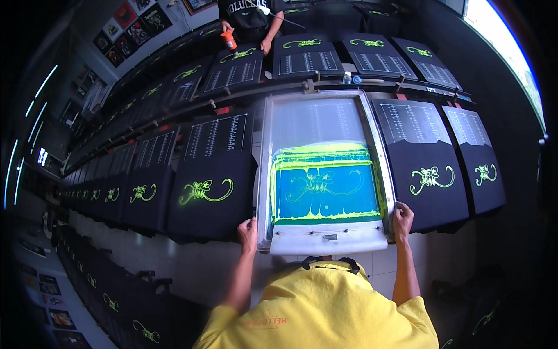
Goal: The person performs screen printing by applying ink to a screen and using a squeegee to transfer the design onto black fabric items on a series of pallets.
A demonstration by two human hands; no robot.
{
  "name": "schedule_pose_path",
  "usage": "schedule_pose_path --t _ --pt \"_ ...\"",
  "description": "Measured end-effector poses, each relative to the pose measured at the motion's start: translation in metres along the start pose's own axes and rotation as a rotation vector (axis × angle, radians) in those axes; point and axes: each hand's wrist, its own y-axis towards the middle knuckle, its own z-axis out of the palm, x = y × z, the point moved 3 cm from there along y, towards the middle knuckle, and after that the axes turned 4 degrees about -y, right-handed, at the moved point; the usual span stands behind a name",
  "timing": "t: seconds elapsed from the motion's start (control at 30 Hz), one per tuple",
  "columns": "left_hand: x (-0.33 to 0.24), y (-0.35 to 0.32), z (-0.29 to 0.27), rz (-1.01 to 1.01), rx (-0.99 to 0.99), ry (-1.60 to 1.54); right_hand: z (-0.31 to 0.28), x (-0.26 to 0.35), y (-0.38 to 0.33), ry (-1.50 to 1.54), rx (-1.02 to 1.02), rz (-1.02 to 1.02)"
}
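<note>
A screen printing frame (381, 157) with pale metal sides lies in front of me over one of the boards. Its mesh (325, 192) is blue with a scorpion-like outline, and bright yellow-green ink (319, 152) is smeared along the top, sides and bottom of the blue area. At the near end runs a white strip (328, 238). My left hand (248, 234) is closed on the frame's near left corner. On the near right side, my right hand (402, 222) grips the frame's edge. Whatever lies under the frame is hidden.
Black shirts with green prints lie on boards either side, a left shirt (212, 192) and a right shirt (430, 180) nearest. Across the rail (232, 93), a person (250, 23) holds an orange heat gun (228, 40) over a print. A small bottle (347, 77) stands on the rail.
</note>
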Motion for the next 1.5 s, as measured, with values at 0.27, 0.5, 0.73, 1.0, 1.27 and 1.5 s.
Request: schedule_pose_path --t 0.27,0.5,0.73,1.0,1.27,1.5 --pt "-0.007 -0.004 0.001 -0.024 0.015 -0.096 0.002 0.015 -0.005 -0.021 0.02 0.085" --pt "0.002 0.0 0.002 -0.079 0.059 -0.21 0.006 -0.002 -0.003 -0.019 -0.02 0.01" --pt "-0.006 0.01 0.002 0.06 0.082 0.141 0.015 0.005 -0.004 -0.032 -0.018 0.041" --pt "0.009 0.008 0.007 0.007 0.051 0.21 0.023 -0.012 -0.007 -0.043 0.001 0.053" --pt "0.009 0.011 0.006 -0.088 0.11 0.127 0.02 -0.004 -0.011 -0.073 -0.005 -0.141" --pt "-0.001 0.002 -0.004 0.152 -0.013 0.12 0.03 0.066 -0.044 -0.139 0.115 -0.505"
